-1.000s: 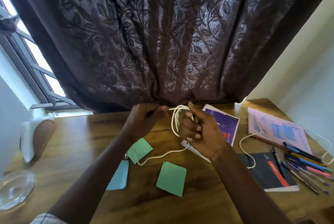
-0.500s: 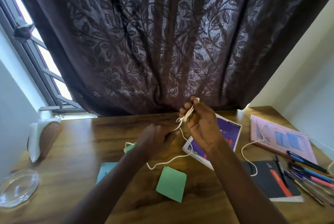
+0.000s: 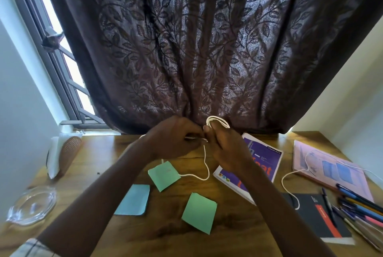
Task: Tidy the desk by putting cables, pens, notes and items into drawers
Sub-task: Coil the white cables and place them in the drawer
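My right hand (image 3: 224, 149) holds several loops of a white cable (image 3: 217, 122) above the wooden desk (image 3: 103, 173). My left hand (image 3: 172, 140) pinches the same cable just left of it. The loose end hangs down, curves across the desk and runs under a green note (image 3: 163, 174). A blue note (image 3: 134, 199) and a second green note (image 3: 200, 212) lie nearer me. A second white cable (image 3: 290, 186) trails over the books at the right. Several pens (image 3: 360, 205) lie at the right edge.
A purple book (image 3: 261, 159), a pink book (image 3: 335, 169) and a black notebook (image 3: 319, 219) lie on the right. A glass dish (image 3: 31, 205) and a wicker holder (image 3: 66, 155) stand at the left. A dark leaf-patterned curtain (image 3: 196, 49) hangs behind the desk.
My left hand rose from the desk to meet the right hand at the cable. Loops have formed again above my right hand. The view tilted up slightly.
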